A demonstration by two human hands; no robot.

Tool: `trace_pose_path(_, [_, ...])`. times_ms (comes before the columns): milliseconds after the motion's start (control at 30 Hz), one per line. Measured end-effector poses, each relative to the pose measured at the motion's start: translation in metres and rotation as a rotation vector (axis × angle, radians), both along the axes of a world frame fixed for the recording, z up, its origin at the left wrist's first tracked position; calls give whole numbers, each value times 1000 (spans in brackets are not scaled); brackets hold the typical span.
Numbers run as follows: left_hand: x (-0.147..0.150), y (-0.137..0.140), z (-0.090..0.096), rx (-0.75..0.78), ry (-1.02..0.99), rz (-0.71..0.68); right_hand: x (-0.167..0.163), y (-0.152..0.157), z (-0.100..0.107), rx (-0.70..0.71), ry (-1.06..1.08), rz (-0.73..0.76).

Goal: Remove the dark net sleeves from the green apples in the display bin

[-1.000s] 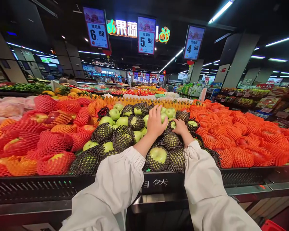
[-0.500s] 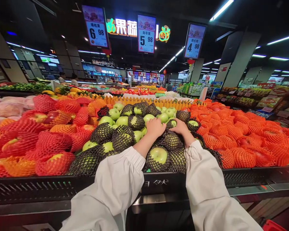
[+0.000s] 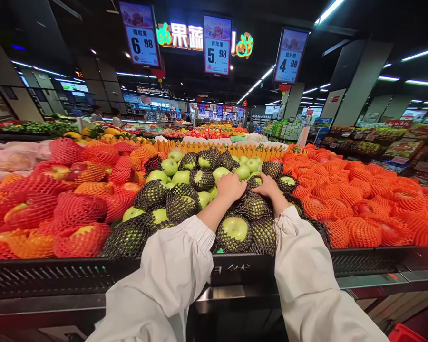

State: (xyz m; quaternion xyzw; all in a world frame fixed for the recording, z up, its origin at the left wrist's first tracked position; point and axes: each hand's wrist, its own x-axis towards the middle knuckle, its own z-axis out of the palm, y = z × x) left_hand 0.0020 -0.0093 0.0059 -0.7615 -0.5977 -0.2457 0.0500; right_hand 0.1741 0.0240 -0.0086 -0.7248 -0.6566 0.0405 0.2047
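Green apples fill the middle of the display, some bare and others in black foam nets. My left hand [image 3: 231,187] reaches in from the front with its fingers curled down over a green apple; the fingertips are mostly hidden. Just to its right, my right hand [image 3: 270,188] has its fingers bent around a netted green apple [image 3: 254,182], with the thumb side toward my left hand. Below the hands sit a netted apple [image 3: 253,207] and a larger green apple [image 3: 235,229] showing from its net. Both hands rest within the pile.
Red-netted apples [image 3: 80,209] lie to the left, and orange-netted fruit [image 3: 364,199] to the right. A black crate edge [image 3: 50,280] runs along the front. Behind the apples stands a low yellow picket fence [image 3: 221,149]. Price screens [image 3: 217,45] hang overhead.
The view has tilted very slightly, so the hanging screens sit higher. Both hands stay at the same spot among the apples, with hardly any finger movement.
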Motion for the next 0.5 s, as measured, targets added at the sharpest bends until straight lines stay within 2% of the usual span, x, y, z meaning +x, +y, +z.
trace_pose_path(233, [-1,2,-1,-5,-20,-16,0,6,-7,-37,-39,-53])
trace_pose_path(367, [-2,5,-2,1,22,-40,0,5,-7,-44,-63,10])
trace_pose_path(500, [-3,7,0,-11,85,-89,0,-6,4,-8,-79,121])
